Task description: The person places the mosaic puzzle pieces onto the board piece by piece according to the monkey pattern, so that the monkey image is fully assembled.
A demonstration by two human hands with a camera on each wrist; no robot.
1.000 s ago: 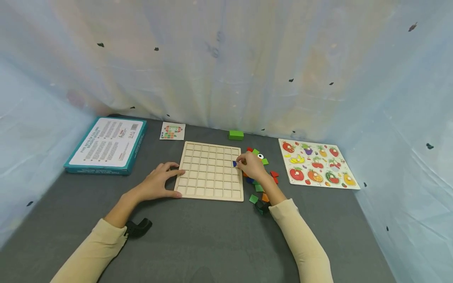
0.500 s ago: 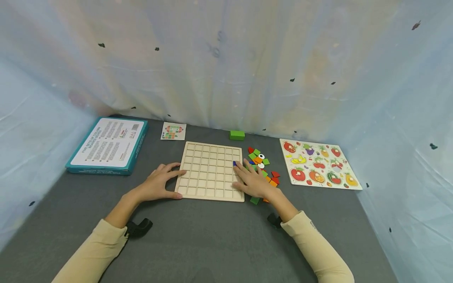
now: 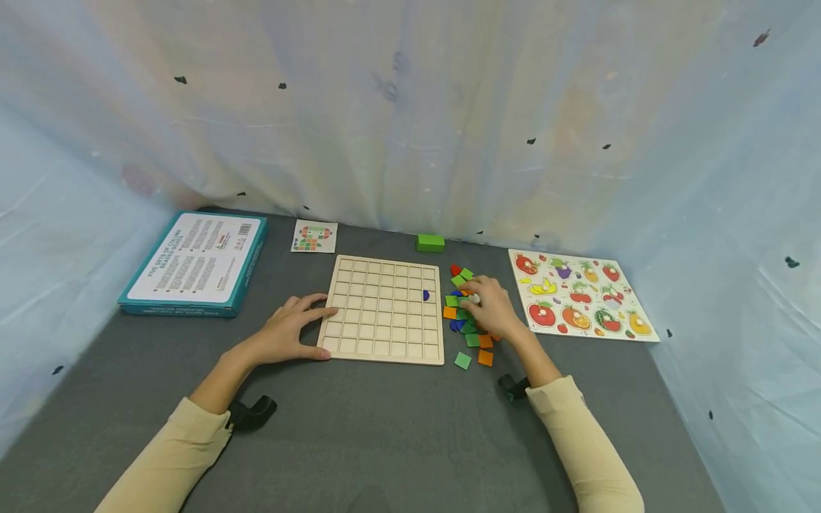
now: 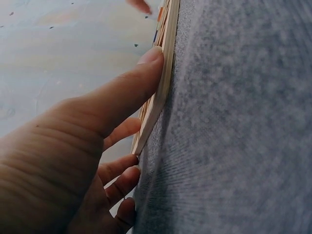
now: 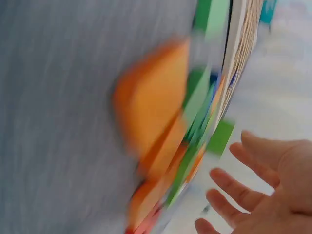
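A wooden grid board point(image 3: 385, 311) lies flat, a blue half-round piece point(image 3: 426, 295) in one cell near its right side. My left hand point(image 3: 284, 333) rests at the board's left edge, thumb at the near-left corner and fingers spread. In the left wrist view, the thumb of the left hand point(image 4: 92, 122) presses on the board's rim point(image 4: 165, 83). My right hand point(image 3: 492, 308) is over the loose coloured pieces right of the board, fingertips near a white one point(image 3: 474, 299). The right wrist view shows the right hand point(image 5: 273, 185) with parted fingers, holding nothing visible.
A teal box point(image 3: 192, 260) lies at the left and a small pattern card point(image 3: 313, 236) behind the board. The green block point(image 3: 430, 244) is at the back. A fruit puzzle board point(image 3: 580, 296) lies at the right. Orange pieces point(image 3: 485, 358) are among those nearest the front.
My right hand has let go of the blue piece, which now lies on the board, and has moved right to the loose pieces. My left hand has stayed at the board's edge.
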